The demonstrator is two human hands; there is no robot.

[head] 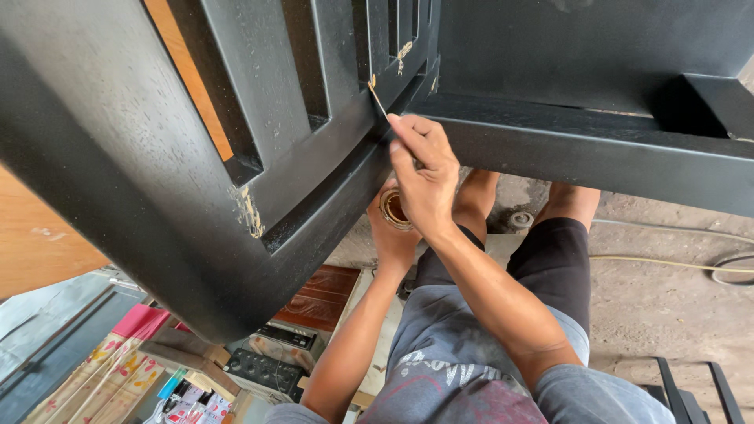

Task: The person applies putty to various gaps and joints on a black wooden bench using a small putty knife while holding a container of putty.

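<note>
Black-painted wooden furniture frame point(236, 141), with slatted openings and thick rails, fills the upper part of the head view, tipped so that its joints face the person working below it. Pale tan filler shows in several spots against the black: a smear at a lower corner joint point(250, 212) and smaller dabs near the top slats point(404, 53), all at seams where pieces meet. The right hand point(424, 177) is raised to the frame, its fingers point(404, 133) pinched around a thin stick point(378, 98) whose tip, loaded with tan paste, touches the edge of a rail; the fine grip suits working paste into a narrow gap. The left hand point(393, 232) sits just under and behind the right, fingers curled around a small round tin point(393, 208) with a brownish inside, held close so the stick has only a short way to go for a reload. The right hand partly hides the tin, so its contents cannot be told for certain. Below, the person's grey shirt point(463, 361), dark shorts and bare knees show, as if crouched or seated on a rough concrete floor point(667, 298). A pale cable point(667, 263) trails across that floor at the right. At lower left lie colourful boxes point(118, 369) and a reddish wooden panel point(322, 294).
</note>
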